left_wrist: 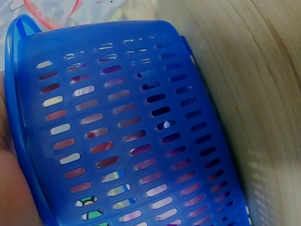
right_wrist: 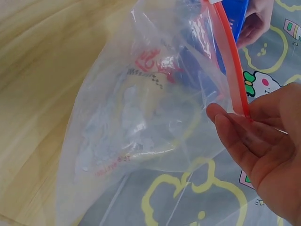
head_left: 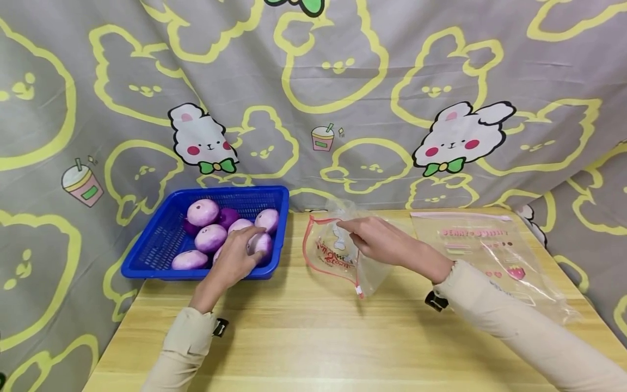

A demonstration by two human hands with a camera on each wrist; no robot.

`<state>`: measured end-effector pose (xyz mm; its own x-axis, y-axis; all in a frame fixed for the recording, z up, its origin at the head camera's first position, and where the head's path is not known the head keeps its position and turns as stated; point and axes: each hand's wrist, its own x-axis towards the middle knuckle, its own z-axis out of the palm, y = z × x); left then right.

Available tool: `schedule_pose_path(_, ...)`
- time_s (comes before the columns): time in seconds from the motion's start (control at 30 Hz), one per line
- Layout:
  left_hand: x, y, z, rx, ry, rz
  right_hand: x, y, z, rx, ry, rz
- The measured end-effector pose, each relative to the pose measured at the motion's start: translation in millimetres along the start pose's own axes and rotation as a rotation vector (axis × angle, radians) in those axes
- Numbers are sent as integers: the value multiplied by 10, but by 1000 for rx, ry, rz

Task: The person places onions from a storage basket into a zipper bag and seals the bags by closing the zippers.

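My left hand (head_left: 232,258) reaches over the near right corner of a blue plastic basket (head_left: 147,256), fingers and thumb around a purple onion (head_left: 260,245) there. Several more purple onions (head_left: 209,238) lie in the basket. In the left wrist view the slotted basket wall (left_wrist: 122,122) hides most of that hand. With thumb and fingers, my right hand (head_left: 377,239) pinches the red-edged mouth of a clear zip bag (head_left: 328,261). The bag stands open towards the basket, red lettering on its side. From the right wrist view, the red zip strip (right_wrist: 230,61) runs into the fingers.
A second clear zip bag (head_left: 482,250) with pink print lies flat at the right of the wooden table (head_left: 313,343). Behind the table hangs a grey patterned curtain (head_left: 343,98), close to the basket's far rim.
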<state>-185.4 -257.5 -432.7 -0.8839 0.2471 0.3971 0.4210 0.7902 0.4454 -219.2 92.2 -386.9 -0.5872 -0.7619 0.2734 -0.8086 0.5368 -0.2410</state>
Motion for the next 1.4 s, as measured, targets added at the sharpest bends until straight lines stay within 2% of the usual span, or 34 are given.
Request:
schedule_pose_path(0.33,-51,1,-11,7,32,-34,3,40,16,15,27,-6)
schedule_pose_path(0.5,-49,-1,-5,-4,83,22,20,50,25,38,36,12)
schedule_pose_path(0.67,-52,15,-3,4,147,47,57,54,2,66,63,26)
schedule_pose_path(0.97,-65,51,-29,-23,215,121,91,74,-111,139,123,94)
schedule_pose_path(1.23,-82,119,-83,-7,262,107,92,125,-254,136,228,123)
schedule_pose_path(1.4,-86,182,-123,-7,320,108,87,125,-263,126,222,123)
